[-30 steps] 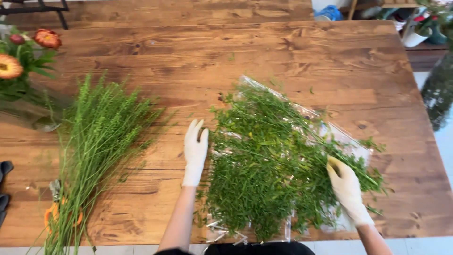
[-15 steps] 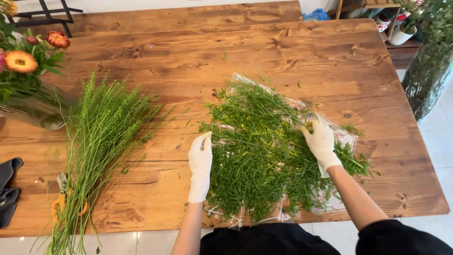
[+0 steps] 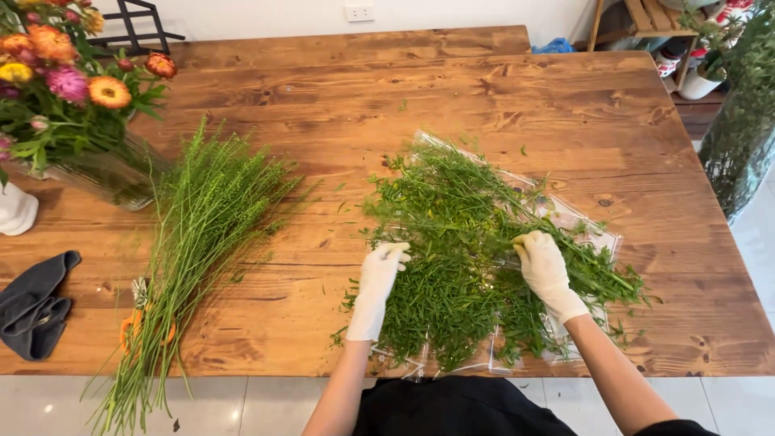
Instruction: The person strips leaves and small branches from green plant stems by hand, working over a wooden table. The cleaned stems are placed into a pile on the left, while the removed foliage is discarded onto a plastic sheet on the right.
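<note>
We've got the loose pile of feathery green stems (image 3: 460, 258) on clear plastic wrap (image 3: 585, 226) mid-worktop (image 3: 452, 89). Left hand (image 3: 378, 287) rests flat, open; right hand (image 3: 545, 270) curls, pinching sprigs. Light, floppy stuff, probably best gathered near the stem ends.

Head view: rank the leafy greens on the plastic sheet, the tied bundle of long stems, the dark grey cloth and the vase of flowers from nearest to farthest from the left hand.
1. Leafy greens: touching the left hand, on its right.
2. Tied bundle of long stems: to its left, mid-table.
3. Dark grey cloth and vase of flowers: both at the far left, cloth near the front edge, vase further back; too close to call.
</note>
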